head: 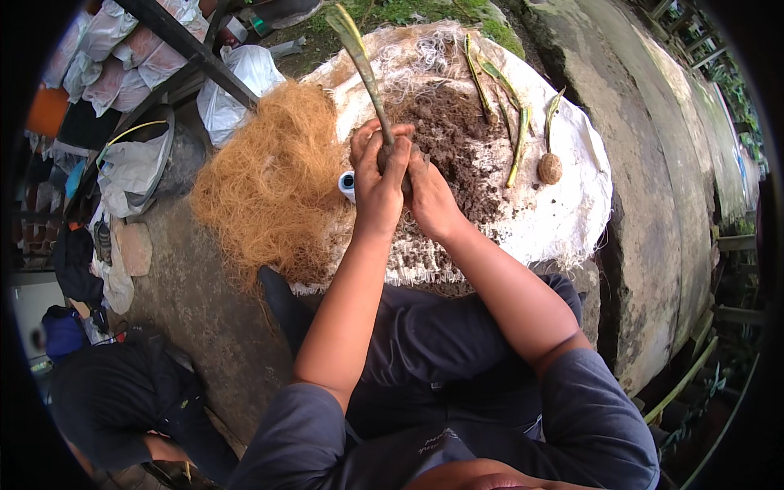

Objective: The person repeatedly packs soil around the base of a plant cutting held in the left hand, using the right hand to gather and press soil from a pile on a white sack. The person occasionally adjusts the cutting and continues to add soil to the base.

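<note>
Above a white woven sack (pixel 563 214), my left hand (pixel 381 184) and my right hand (pixel 433 199) are cupped together around the base of a snake plant cutting (pixel 369 76). Its yellow-edged leaf points up and away from me. Dark soil (pixel 387 158) shows between my fingers, pressed about the stem, though most of it is hidden. Loose dark soil (pixel 453 138) is spread under and beyond my right hand. Touching or close beside my left hand is a white spool (pixel 347 184). A heap of brown coconut fibre (pixel 263 184) lies left of it.
Several snake plant leaves (pixel 520 147) lie right of the soil, near a cutting with a fibre-wrapped ball (pixel 549 168). White tangled thread (pixel 422 52) is at the back. Left are a black bucket (pixel 177 153), a dark metal frame (pixel 184 40) and a bending person (pixel 122 398). Concrete slabs (pixel 643 184) run along the right.
</note>
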Motion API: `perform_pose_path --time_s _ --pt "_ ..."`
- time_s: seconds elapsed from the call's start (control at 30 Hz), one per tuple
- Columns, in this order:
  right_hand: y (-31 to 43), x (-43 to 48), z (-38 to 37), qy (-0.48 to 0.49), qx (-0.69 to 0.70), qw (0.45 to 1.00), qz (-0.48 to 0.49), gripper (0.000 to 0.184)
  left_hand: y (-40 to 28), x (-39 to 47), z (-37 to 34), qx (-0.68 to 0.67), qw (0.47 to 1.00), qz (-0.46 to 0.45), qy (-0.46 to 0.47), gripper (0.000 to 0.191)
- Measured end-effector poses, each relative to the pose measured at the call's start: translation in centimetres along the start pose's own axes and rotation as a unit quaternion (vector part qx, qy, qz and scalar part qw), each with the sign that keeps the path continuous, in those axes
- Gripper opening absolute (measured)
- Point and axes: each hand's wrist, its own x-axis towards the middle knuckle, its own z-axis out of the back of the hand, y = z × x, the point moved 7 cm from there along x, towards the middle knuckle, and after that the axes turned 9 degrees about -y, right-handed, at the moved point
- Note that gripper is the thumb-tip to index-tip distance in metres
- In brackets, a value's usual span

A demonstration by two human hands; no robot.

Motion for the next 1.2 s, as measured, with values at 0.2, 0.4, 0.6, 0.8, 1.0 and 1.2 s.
perform_pose_path --time_s 0.2,0.4,0.6,0.8,1.0,1.2 --pt "0.8 0.6 2.1 -0.104 -0.135 0.985 0.039 0.047 0.9 0.5 1.3 0.268 0.963 -0.003 -0.04 0.034" --pt "2.6 0.6 1.8 -0.032 -0.032 0.999 -0.013 0.038 2.6 0.5 1.3 -0.173 0.951 0.256 0.016 0.027" --pt "2.8 0.8 2.3 -0.04 -0.047 0.998 -0.001 0.03 1.8 0.5 0.3 -0.26 0.936 0.228 0.06 0.033" --pt "3.4 1.0 2.8 -0.062 -0.1 0.993 0.03 0.034 1.2 -0.2 -0.4 -0.236 0.931 0.271 0.057 0.037" --pt "3.5 1.2 2.9 -0.048 -0.173 0.978 0.107 0.034 1.5 -0.4 -0.6 -0.234 0.925 0.289 0.073 0.039" --pt "4.0 1.3 3.2 -0.078 -0.222 0.961 0.145 0.032 1.9 -0.8 -1.2 -0.24 0.924 0.286 0.083 0.039"
